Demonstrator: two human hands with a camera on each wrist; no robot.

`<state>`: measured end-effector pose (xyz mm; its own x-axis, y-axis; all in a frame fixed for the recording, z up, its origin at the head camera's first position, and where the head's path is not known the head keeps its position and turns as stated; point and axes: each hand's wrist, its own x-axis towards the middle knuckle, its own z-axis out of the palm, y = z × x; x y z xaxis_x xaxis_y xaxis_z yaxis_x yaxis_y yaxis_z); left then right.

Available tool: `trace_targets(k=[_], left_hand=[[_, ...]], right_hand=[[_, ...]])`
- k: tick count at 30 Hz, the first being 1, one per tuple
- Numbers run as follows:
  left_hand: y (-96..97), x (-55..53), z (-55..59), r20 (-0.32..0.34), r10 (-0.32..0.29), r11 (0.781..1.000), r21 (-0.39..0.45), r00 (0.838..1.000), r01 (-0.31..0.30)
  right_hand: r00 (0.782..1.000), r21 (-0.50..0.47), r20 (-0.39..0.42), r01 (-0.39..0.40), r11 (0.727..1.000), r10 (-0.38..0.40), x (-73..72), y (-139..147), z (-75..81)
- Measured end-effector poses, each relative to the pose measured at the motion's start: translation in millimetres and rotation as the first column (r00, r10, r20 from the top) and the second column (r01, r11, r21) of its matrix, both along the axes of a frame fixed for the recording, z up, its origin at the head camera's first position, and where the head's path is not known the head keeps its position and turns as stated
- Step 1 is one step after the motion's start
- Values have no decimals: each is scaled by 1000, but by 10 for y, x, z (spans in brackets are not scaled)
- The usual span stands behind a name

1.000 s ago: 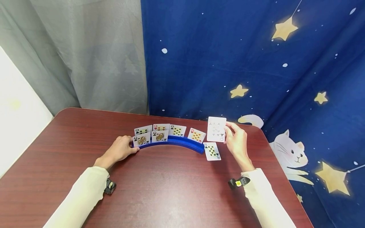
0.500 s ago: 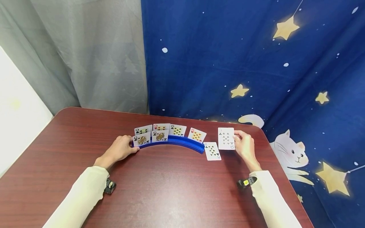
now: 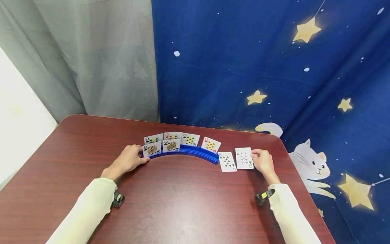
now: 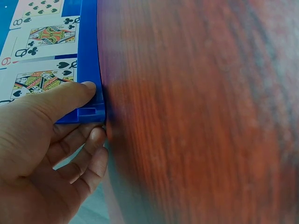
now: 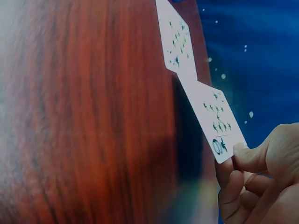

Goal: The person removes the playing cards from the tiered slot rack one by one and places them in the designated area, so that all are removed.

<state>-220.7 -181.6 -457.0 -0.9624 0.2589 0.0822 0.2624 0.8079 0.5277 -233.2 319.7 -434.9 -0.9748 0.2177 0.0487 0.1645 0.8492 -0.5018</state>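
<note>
My right hand (image 3: 262,161) pinches the nine of clubs (image 3: 244,158) by its right edge, low over the table to the right of the eight of clubs (image 3: 227,162). That eight lies face up by the right end of a curved blue card holder (image 3: 195,150). With thumb on top and fingers at the end, my left hand (image 3: 129,158) grips the holder's left end. In the holder's front row stand the queen of spades (image 4: 44,81) and queen of clubs (image 4: 51,37). Behind them are a nine of spades (image 3: 153,138), a red nine (image 3: 172,135), an eight of spades (image 3: 190,139) and an eight of hearts (image 3: 211,145).
The reddish-brown wooden table (image 3: 170,210) stretches in front of the holder. Its far edge runs close behind the cards, along a grey curtain (image 3: 115,67) and a blue starry curtain (image 3: 213,67). The table's right edge passes near my right forearm.
My right hand has moved the nine of clubs right and down, from above the eight of clubs to beside it, close over the table. The left hand and the holder have stayed put.
</note>
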Motion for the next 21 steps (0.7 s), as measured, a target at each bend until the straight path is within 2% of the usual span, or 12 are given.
trace_targets(k=[5, 10, 21], left_hand=[[-3, 0, -4, -10, 8, 1000, -4, 1000, -8], [-3, -3, 1, -13, 6, 1000, -4, 1000, -6], [1, -17, -19, -3, 10, 1000, 2, 1000, -10]], right_hand=[[998, -2, 56, -11, 1000, 12, -6, 49, -94], [998, -13, 67, -14, 1000, 14, -22, 69, -153], [996, -5, 86, 6, 1000, -5, -16, 83, -121]])
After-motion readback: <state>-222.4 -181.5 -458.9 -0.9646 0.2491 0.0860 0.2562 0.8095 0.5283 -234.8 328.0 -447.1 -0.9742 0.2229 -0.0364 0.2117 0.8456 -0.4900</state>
